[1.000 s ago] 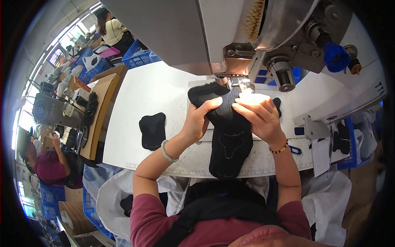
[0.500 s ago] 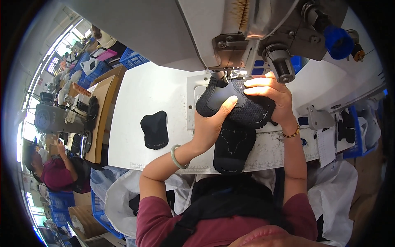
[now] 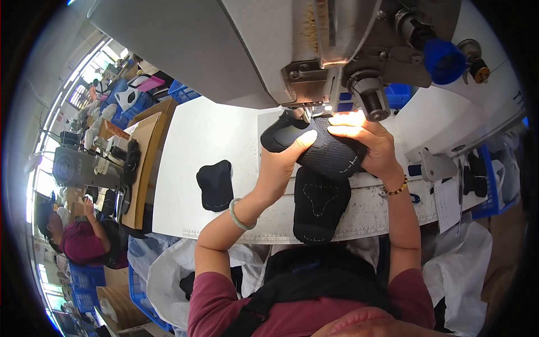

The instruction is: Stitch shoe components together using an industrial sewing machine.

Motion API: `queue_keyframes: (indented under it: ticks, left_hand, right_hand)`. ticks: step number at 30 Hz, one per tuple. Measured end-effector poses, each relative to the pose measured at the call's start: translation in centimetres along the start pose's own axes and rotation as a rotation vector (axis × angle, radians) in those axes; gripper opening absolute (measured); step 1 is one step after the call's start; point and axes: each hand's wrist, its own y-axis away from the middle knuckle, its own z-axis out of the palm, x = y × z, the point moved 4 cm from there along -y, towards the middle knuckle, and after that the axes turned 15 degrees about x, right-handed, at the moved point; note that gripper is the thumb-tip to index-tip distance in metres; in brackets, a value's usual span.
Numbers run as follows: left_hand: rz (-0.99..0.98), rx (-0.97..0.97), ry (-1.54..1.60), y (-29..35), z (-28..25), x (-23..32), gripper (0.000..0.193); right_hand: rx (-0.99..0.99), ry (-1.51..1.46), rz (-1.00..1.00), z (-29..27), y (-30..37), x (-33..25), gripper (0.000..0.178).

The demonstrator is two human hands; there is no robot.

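Note:
Both my hands hold a black mesh fabric piece [image 3: 331, 157] with a smooth grey patch at its middle. Its far edge lies at the presser foot [image 3: 306, 114] of a sewing machine [image 3: 236, 50]. My left hand [image 3: 281, 165] grips the left side, thumb on top beside the grey patch and the other fingers underneath. On the right side, my right hand [image 3: 373, 143] has its fingers over the top near the needle area; its thumb is hidden. A flat black piece with white stitch marks [image 3: 321, 205] extends toward me from beneath; whether it is joined cannot be seen.
Another black piece [image 3: 215, 185] lies on the white table [image 3: 179, 151] to the left. A ruler strip [image 3: 252, 238] runs along the front edge. White sacks [image 3: 168, 275] hang below. At far left, another person [image 3: 84, 241] sits by a second machine [image 3: 84, 167].
The mesh piece has bent upward, so its grey patch looks narrower. Both hands keep their grip. The whole view has shifted slightly.

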Motion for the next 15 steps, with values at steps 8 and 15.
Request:
queue_keyframes:
  ticks: [8,15]
  left_hand:
    - [-0.162,-0.114,0.108,-2.5,-0.3,0.2,0.016]
    - [-0.295,-0.126,0.153,-3.4,-1.4,-0.2,0.016]
  right_hand:
    - [0.046,0.073,-0.074,0.3,0.1,-0.6,0.035]
    - [0.025,0.236,-0.216,0.9,0.4,-1.6,0.038]
